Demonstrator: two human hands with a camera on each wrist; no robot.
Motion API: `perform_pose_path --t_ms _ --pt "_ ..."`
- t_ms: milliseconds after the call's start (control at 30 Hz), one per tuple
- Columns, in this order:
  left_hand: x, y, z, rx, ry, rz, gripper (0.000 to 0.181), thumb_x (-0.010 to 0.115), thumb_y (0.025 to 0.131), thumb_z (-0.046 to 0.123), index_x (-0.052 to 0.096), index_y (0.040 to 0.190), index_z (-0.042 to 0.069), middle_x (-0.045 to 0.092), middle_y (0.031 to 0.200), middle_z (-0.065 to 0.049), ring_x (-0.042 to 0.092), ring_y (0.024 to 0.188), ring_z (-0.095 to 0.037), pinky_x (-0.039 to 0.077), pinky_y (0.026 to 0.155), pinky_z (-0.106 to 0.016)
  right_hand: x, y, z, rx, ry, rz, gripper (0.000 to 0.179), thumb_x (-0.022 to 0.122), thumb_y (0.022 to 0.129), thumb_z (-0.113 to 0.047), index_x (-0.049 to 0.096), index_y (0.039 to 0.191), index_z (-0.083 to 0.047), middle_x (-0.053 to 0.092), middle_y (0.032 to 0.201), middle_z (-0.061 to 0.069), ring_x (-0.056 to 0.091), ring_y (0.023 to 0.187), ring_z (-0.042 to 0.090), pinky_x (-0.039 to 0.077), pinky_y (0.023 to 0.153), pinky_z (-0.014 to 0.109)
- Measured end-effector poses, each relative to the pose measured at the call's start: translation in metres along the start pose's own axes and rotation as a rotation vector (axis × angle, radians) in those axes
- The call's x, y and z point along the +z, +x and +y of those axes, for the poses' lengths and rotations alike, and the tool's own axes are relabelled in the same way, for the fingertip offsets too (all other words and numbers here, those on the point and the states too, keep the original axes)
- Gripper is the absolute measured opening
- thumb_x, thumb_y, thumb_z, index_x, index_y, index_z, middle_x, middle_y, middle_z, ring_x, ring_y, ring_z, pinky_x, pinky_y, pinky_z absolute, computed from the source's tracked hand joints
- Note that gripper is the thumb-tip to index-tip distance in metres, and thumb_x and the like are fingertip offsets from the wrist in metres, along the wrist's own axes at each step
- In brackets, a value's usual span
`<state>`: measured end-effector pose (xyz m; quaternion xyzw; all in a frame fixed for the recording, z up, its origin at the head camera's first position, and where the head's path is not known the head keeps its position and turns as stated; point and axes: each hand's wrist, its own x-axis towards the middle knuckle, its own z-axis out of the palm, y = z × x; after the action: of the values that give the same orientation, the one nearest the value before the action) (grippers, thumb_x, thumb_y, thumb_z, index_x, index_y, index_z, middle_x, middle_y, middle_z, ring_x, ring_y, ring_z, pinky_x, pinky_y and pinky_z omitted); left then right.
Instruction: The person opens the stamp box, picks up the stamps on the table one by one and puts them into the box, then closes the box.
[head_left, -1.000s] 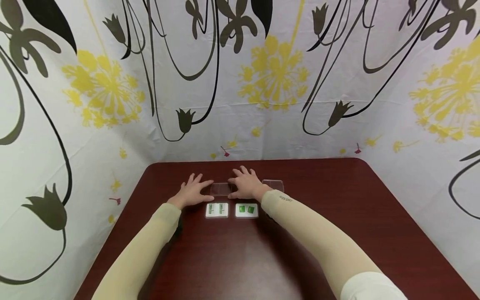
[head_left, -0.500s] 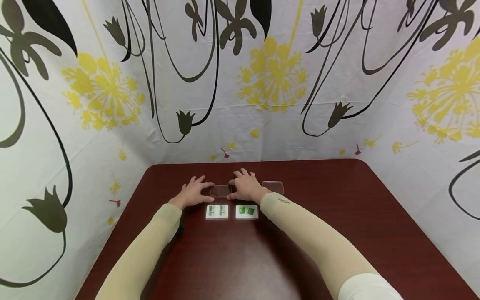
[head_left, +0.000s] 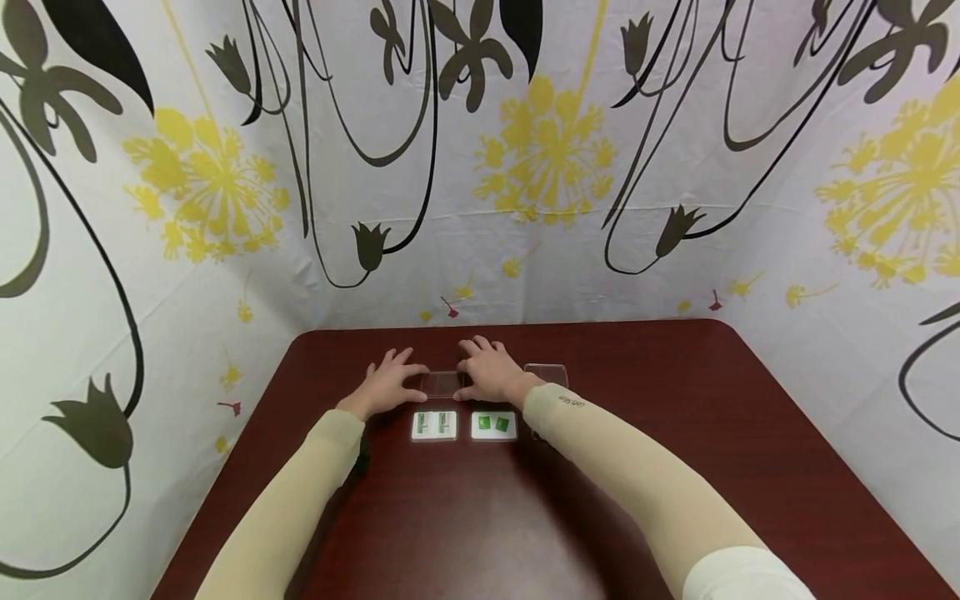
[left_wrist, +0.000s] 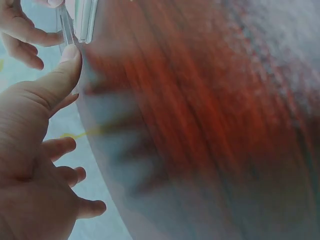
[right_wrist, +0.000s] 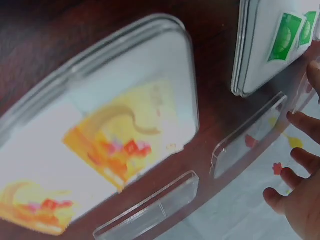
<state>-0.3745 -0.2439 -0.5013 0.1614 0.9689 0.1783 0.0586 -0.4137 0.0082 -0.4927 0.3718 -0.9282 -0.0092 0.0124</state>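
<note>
A clear plastic lid point(head_left: 441, 384) lies at the far middle of the table between my two hands. My left hand point(head_left: 381, 387) pinches its left end with thumb and forefinger, the other fingers spread; the left wrist view shows the thumb against the lid point(left_wrist: 66, 27). At the lid's right end my right hand point(head_left: 491, 372) holds it the same way, its far fingers fanned out. Just nearer stand two shallow white boxes, one with green-and-white pieces point(head_left: 433, 426) and one with green pieces point(head_left: 493, 426).
A third box with orange-yellow pieces point(right_wrist: 125, 130) shows in the right wrist view; the right forearm hides it in the head view. Two more clear lids, a middle lid point(right_wrist: 245, 137) and a right-hand lid point(head_left: 546, 375), lie behind the boxes. Patterned fabric hangs behind the table point(head_left: 675, 400).
Both hands stay at the ends of the clear lid, with only a tiny shift of the right hand. The head view has tilted very slightly.
</note>
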Motion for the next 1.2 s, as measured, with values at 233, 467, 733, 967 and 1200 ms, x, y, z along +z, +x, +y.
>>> perform_pose_path --t_ms 233,467,733,967,1200 --pt "-0.007 -0.004 0.002 0.023 0.008 0.036 0.056 0.071 0.094 0.043 0.057 0.145 0.023 0.018 0.166 -0.014 0.006 0.150 -0.046 0.009 0.107 -0.077 -0.010 -0.001 0.004 -0.038 -0.018 0.041 0.062 0.061 0.088 -0.071 0.071 0.126 -0.024 0.031 0.159 0.008 0.025 0.146 0.033 0.031 0.109 0.058" --pt "-0.017 -0.013 0.008 0.063 0.027 0.055 0.057 0.072 0.093 0.043 0.058 0.144 0.020 0.018 0.166 -0.013 0.006 0.150 -0.045 0.008 0.108 -0.076 -0.020 -0.007 0.001 -0.062 -0.033 0.064 0.062 0.059 0.087 -0.073 0.071 0.125 -0.025 0.032 0.159 0.005 0.026 0.146 0.030 0.032 0.109 0.056" --pt "-0.022 -0.024 0.014 0.073 0.050 0.070 0.058 0.072 0.092 0.046 0.059 0.143 0.020 0.018 0.167 -0.010 0.004 0.151 -0.044 0.007 0.109 -0.075 -0.031 -0.016 -0.004 -0.118 0.008 0.099 0.061 0.065 0.086 -0.069 0.074 0.122 -0.021 0.035 0.157 0.007 0.026 0.145 0.029 0.031 0.110 0.055" --pt "-0.026 -0.034 0.016 0.092 0.059 0.091 0.058 0.073 0.091 0.047 0.060 0.142 0.021 0.019 0.166 -0.009 0.006 0.151 -0.043 0.008 0.109 -0.075 -0.036 -0.021 -0.007 -0.141 0.012 0.122 0.062 0.065 0.085 -0.070 0.073 0.122 -0.021 0.036 0.157 0.006 0.026 0.146 0.029 0.031 0.110 0.055" --pt "-0.025 -0.045 0.021 0.086 0.088 0.088 0.060 0.073 0.089 0.052 0.061 0.141 0.024 0.020 0.166 -0.008 0.009 0.151 -0.044 0.010 0.109 -0.075 -0.035 -0.030 -0.013 -0.159 0.010 0.138 0.059 0.065 0.085 -0.070 0.074 0.119 -0.022 0.036 0.157 0.006 0.028 0.145 0.030 0.033 0.109 0.057"
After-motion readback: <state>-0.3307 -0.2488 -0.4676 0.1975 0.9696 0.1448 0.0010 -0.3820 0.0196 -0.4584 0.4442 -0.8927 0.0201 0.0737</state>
